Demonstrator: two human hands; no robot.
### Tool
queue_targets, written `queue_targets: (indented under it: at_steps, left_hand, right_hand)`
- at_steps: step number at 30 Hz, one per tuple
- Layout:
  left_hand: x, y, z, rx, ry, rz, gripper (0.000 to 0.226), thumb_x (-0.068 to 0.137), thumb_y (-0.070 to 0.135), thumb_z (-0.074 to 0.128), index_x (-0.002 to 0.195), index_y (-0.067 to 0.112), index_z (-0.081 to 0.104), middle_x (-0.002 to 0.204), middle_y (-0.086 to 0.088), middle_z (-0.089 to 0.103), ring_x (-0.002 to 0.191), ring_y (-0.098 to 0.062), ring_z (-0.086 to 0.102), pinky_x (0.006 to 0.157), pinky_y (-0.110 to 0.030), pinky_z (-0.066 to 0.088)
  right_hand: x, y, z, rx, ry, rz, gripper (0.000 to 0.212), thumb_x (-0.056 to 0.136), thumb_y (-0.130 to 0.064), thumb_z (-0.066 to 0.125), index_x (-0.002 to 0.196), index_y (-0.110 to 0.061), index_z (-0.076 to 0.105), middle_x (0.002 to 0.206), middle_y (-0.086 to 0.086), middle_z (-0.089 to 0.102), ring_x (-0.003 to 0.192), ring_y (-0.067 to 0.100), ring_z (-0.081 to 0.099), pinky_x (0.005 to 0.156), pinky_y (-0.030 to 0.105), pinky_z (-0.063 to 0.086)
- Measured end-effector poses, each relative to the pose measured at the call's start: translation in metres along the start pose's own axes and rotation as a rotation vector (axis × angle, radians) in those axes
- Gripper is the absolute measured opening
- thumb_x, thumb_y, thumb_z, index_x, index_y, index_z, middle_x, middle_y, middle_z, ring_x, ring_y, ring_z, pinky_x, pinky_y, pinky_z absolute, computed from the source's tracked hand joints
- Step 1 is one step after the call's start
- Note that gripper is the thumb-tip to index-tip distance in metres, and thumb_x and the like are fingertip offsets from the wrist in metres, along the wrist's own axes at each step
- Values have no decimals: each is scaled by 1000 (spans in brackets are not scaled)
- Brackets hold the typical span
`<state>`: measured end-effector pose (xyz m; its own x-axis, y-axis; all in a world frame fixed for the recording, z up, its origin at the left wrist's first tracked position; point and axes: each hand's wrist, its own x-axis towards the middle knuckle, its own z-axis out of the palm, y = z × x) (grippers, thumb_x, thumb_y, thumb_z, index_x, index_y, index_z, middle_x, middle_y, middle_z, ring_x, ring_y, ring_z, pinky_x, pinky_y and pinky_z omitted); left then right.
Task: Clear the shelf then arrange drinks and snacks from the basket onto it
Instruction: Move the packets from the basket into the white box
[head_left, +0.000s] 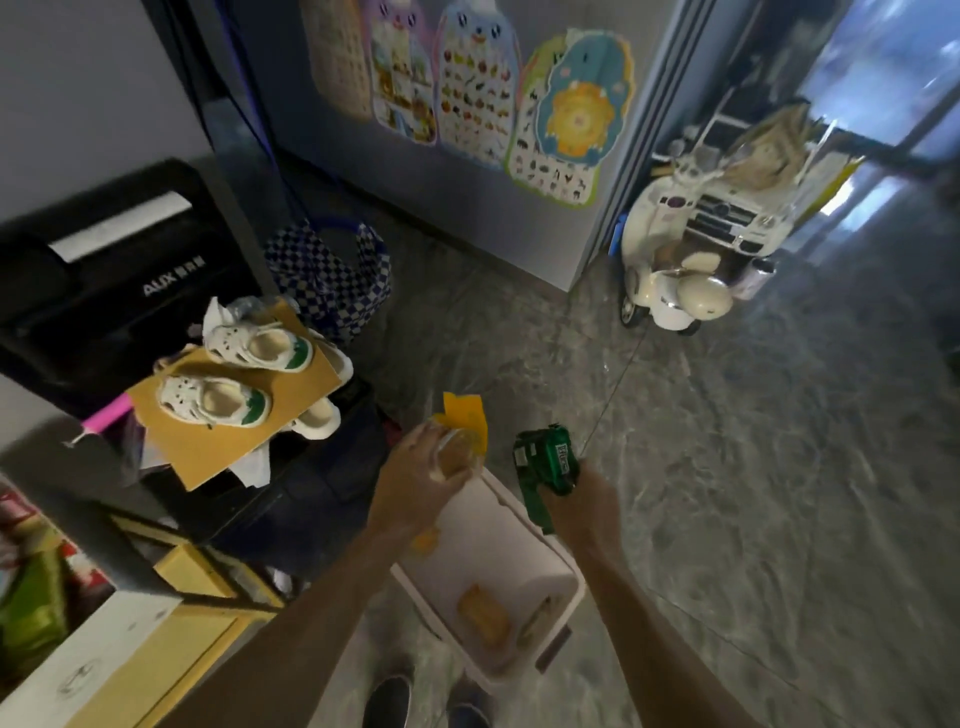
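A white plastic basket (519, 525) stands on the floor below me, with a wrapped orange-brown snack (483, 616) and another small packet (540, 616) lying in it. My left hand (421, 483) holds a clear snack pack with a yellow label (462, 436) above the basket's far end. Just right of the basket, my right hand (582, 499) grips a green snack packet (545, 462). The shelf (78, 654) is at the lower left edge, white and yellow, with colourful packs in it.
A black appliance (104, 291) at left carries cardboard with small white shoes (239, 374). A checkered bag (332, 280) leans behind it. A toy scooter and toy car (691, 249) stand at the right wall. Grey marble floor spreads to the right. My shoes (426, 701) are at the bottom.
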<state>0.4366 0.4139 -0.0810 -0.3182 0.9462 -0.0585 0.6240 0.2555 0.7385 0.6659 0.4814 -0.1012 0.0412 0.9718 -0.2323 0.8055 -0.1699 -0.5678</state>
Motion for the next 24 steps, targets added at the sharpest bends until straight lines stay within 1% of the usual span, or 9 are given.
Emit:
queue_targets:
  at_steps: [4, 6, 9, 12, 14, 17, 20, 22, 24]
  left_hand:
    - [7, 26, -39, -38, 77, 20, 74, 86, 48, 80, 150, 23, 54, 158, 1, 51, 147, -19, 43, 119, -38, 38]
    - [7, 28, -63, -38, 118, 31, 76, 82, 53, 78, 148, 23, 56, 157, -1, 52, 146, -21, 45, 119, -43, 40]
    - [-1, 18, -112, -21, 181, 19, 75, 83, 50, 84, 148, 25, 56, 158, -1, 51, 146, -21, 44, 117, -36, 38]
    - [-21, -8, -170, 21, 267, -28, 74, 83, 57, 82, 148, 35, 55, 159, 5, 49, 146, -19, 44, 112, -38, 42]
    - [-40, -29, -212, 40, 331, -75, 71, 84, 56, 82, 146, 35, 56, 157, 4, 52, 142, -21, 48, 110, -38, 42]
    - [-77, -65, -273, 57, 438, -136, 68, 84, 48, 85, 144, 29, 60, 151, 3, 57, 137, -22, 53, 109, -33, 40]
    - [-123, -106, -325, 103, 498, -231, 65, 86, 46, 82, 145, 29, 60, 148, 4, 59, 133, -20, 56, 110, -34, 41]
    - [-155, -142, -352, 130, 539, -279, 67, 83, 52, 81, 143, 31, 61, 148, 1, 60, 135, -24, 58, 112, -41, 46]
    - [-187, -177, -371, 116, 570, -354, 72, 77, 64, 76, 142, 36, 61, 150, 1, 60, 134, -24, 60, 110, -44, 50]
  right_hand:
    - [0, -49, -32, 24, 25, -120, 39, 87, -30, 82, 120, -15, 67, 102, 6, 75, 82, 22, 69, 69, 38, 61]
    - [-2, -78, -39, 30, 21, -186, 45, 88, -31, 82, 126, -14, 66, 107, 7, 75, 84, 20, 67, 68, 34, 57]
    - [-13, -130, -37, 67, 22, -275, 49, 87, -33, 84, 127, -14, 64, 110, 7, 75, 86, 21, 67, 67, 34, 54]
    - [-22, -180, -2, 118, -9, -356, 54, 80, -49, 81, 123, -24, 60, 109, 4, 74, 96, 27, 72, 78, 45, 62]
    - [-45, -221, 20, 112, -20, -433, 56, 78, -57, 77, 121, -27, 58, 109, 2, 73, 98, 27, 72, 80, 49, 62]
    - [-96, -283, 47, 54, -57, -576, 51, 84, -44, 84, 121, -17, 62, 109, 5, 73, 97, 28, 71, 79, 47, 61]
    - [-147, -336, 86, 99, -140, -699, 61, 81, -39, 88, 130, -15, 61, 116, 5, 74, 106, 26, 72, 85, 44, 62]
    - [-178, -365, 118, 117, -206, -762, 55, 80, -35, 91, 124, -14, 65, 112, 4, 75, 105, 25, 71, 83, 36, 58]
    - [-210, -387, 152, 101, -270, -807, 51, 80, -40, 90, 119, -17, 66, 106, 1, 75, 98, 22, 73, 79, 36, 59]
